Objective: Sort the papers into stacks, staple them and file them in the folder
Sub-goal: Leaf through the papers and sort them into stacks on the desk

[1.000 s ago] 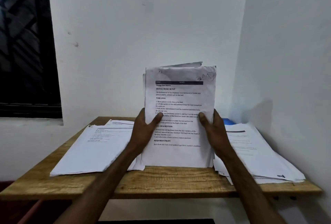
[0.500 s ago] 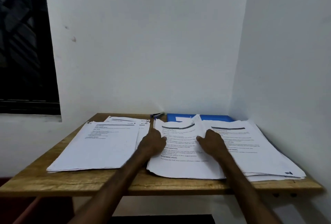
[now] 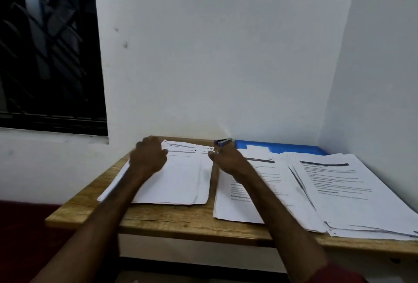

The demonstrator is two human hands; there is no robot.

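Wooden tabletop (image 3: 169, 217) with the left paper stack (image 3: 178, 183) on it, left grip (image 3: 150, 157) spread loose on its far corner, holding nothing; next, right grip (image 3: 228, 160) loose and empty too, low between that stack and the middle stack (image 3: 246, 201); behind, stapler (image 3: 223, 142), blue folder (image 3: 287, 147); far right, the right stack (image 3: 339, 192)

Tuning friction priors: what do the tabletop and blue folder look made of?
Tabletop: wood or wood-look laminate, matte; grain and a crack show along the front edge. Blue folder: likely smooth plastic, uniform colour; mostly hidden under papers, so unsure.
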